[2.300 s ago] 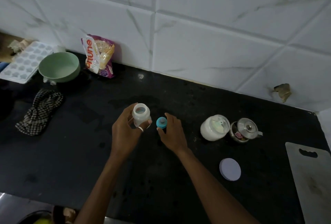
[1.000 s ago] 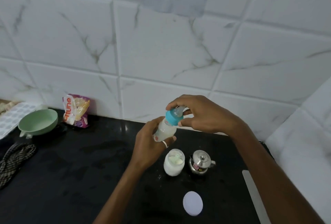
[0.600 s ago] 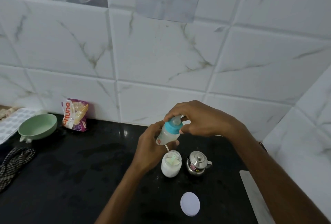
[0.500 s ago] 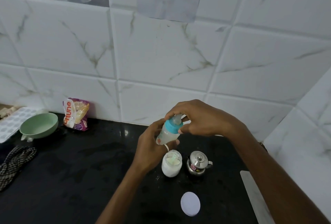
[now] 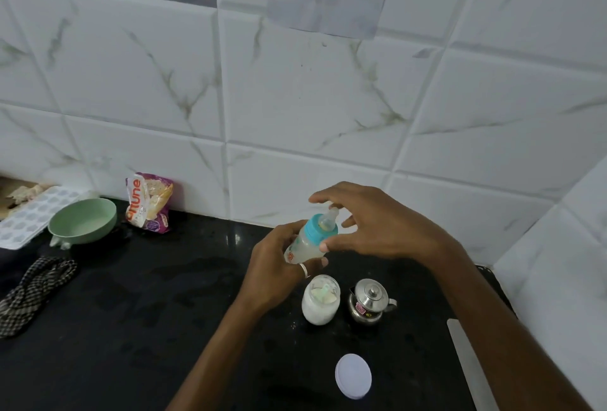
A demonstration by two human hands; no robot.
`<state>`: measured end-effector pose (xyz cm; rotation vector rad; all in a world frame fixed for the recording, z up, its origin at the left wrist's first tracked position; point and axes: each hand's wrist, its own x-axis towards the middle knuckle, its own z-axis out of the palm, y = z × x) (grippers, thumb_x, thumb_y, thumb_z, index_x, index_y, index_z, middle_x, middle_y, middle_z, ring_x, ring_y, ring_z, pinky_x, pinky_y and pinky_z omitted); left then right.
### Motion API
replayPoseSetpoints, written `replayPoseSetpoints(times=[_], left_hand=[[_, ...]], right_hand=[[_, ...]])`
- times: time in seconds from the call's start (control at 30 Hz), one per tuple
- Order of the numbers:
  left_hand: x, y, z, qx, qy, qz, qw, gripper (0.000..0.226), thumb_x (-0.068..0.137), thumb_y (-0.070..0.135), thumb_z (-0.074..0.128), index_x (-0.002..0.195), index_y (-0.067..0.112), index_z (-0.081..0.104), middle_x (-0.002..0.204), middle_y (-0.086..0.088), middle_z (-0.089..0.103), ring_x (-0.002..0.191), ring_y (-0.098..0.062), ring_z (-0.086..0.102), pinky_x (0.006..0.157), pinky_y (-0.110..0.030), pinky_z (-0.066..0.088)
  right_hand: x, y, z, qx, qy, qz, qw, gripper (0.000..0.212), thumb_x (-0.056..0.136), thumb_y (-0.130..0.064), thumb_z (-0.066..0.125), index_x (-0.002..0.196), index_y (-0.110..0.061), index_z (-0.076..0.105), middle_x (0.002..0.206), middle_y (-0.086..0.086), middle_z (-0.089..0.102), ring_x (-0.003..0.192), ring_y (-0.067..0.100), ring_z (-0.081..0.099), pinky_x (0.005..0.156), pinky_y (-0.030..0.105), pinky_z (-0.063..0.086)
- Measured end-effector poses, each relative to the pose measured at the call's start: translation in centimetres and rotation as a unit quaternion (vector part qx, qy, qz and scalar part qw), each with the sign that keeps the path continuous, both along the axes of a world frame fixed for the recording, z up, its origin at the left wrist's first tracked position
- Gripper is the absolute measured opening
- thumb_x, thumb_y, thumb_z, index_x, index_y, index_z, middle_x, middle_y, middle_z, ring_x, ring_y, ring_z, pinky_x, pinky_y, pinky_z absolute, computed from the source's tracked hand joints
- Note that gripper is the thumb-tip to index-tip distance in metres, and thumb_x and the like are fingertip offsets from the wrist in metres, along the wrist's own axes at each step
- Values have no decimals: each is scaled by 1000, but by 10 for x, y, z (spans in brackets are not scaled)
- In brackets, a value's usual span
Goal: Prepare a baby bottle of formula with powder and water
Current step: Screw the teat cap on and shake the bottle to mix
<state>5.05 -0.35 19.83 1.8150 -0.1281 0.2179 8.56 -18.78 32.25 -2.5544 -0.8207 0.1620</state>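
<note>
My left hand [image 5: 272, 266] grips the body of a small baby bottle [image 5: 303, 248] filled with milky liquid and holds it tilted above the black counter [image 5: 131, 312]. A blue collar [image 5: 317, 230] with a clear teat [image 5: 328, 218] sits on the bottle's neck. My right hand [image 5: 377, 226] hovers around that top with its fingers spread; only the thumb tip is at the collar. Below the bottle stand an open glass jar of white powder [image 5: 320, 304] with a scoop inside and a small lidded steel pot [image 5: 369, 302].
The jar's white lid [image 5: 353, 376] lies on the counter near the front. A green bowl [image 5: 82, 220], an ice tray [image 5: 29, 217], a snack bag [image 5: 149, 202] and a checked cloth [image 5: 33, 292] are at the left. A cutting board [image 5: 469, 364] lies at the right, by the tiled wall.
The bottle rose off the counter with the blue teat top on it. My right hand, which gripped the collar half a second ago, has loosened and spread its fingers.
</note>
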Motion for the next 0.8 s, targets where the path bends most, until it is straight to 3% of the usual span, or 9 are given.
replayPoseSetpoints(times=[0.13,0.23,0.3,0.43,0.6,0.67,0.7,0.8], left_hand=[[4,6,2,20,9,-23,999,65,74,27,94,132,22,66,118,14,72,105,6,66,83,-10,53],[3,4,2,14,6,-18,1000,64,73,27,95,130,24,67,115,14,73,103,6,67,80,-11,53],[2,1,1,6,1,-4,1000,63,73,26,96,129,24,67,114,12,74,102,1,69,81,-15,55],[-4,-10,-3,-18,-35,40,998,63,72,18,96,128,23,68,113,8,75,100,-5,72,80,-21,59],[-6,-19,-2,2,-60,56,997,55,76,16,92,126,21,69,112,0,76,102,-15,74,85,-38,62],[-5,-18,0,8,-60,53,997,55,76,18,93,124,24,69,113,2,75,102,-11,73,85,-35,62],[-5,-17,1,7,-60,51,997,56,75,19,94,124,29,68,115,5,74,102,-7,72,84,-29,61],[-2,-11,5,5,-59,42,997,61,73,21,96,124,34,65,117,9,73,103,3,68,82,-14,55]], right_hand=[[1,1,8,-40,-8,64,997,61,80,-11,84,134,-33,64,132,-14,59,116,2,55,96,18,50],[0,4,7,-50,-24,48,997,51,83,-7,80,128,-30,69,127,-11,64,113,6,58,98,29,51],[0,4,5,-54,-32,30,998,45,85,-15,80,126,-31,69,123,-11,65,110,8,59,96,31,52],[0,8,-2,-77,-61,-36,995,37,89,-49,71,121,-31,68,108,-9,68,96,9,62,81,27,52],[0,16,-10,-140,-136,-105,975,56,91,-72,49,97,-21,69,80,-4,67,72,11,62,65,31,53],[0,13,-11,-154,-150,-105,971,61,90,-76,46,102,-21,69,86,-5,70,77,12,63,68,31,53],[0,11,-10,-144,-140,-96,975,62,89,-77,47,112,-23,68,99,-6,71,87,12,64,75,32,54],[1,-1,0,-60,-45,-22,997,60,88,-61,68,140,-34,56,131,-13,61,114,7,59,94,29,51]])
